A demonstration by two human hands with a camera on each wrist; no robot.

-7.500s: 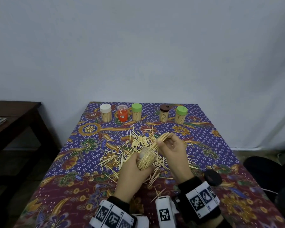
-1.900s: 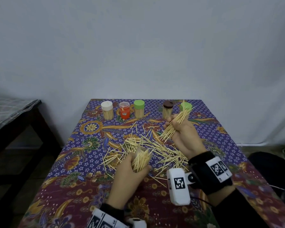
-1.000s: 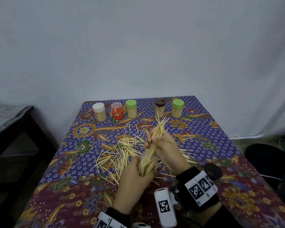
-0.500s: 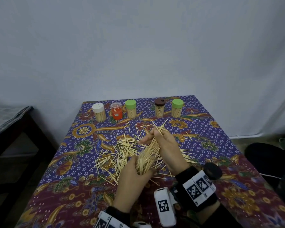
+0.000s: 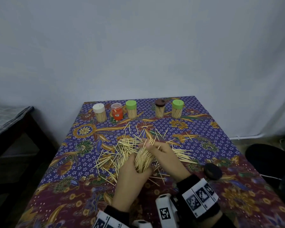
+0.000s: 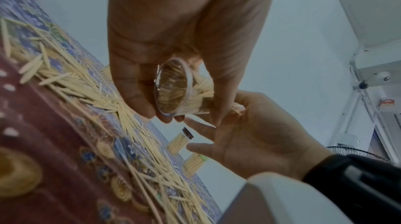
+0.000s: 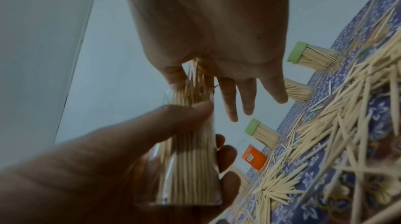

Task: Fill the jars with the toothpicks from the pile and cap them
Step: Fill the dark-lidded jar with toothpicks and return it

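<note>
Jar (image 7: 190,167), clear and packed with toothpicks, sits gripped in left hand (image 5: 132,176); right hand (image 5: 164,155) fingers (image 7: 230,102) pinch sticks at its mouth, lower centre

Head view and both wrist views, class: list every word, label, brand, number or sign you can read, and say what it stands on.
No readable words or numbers in any view.
Orange jar: a small label, too small and blurred to read.
Wrist bands: black-and-white square code markers, no letters.
White device at the right wrist: the same kind of marker, no text.
</note>
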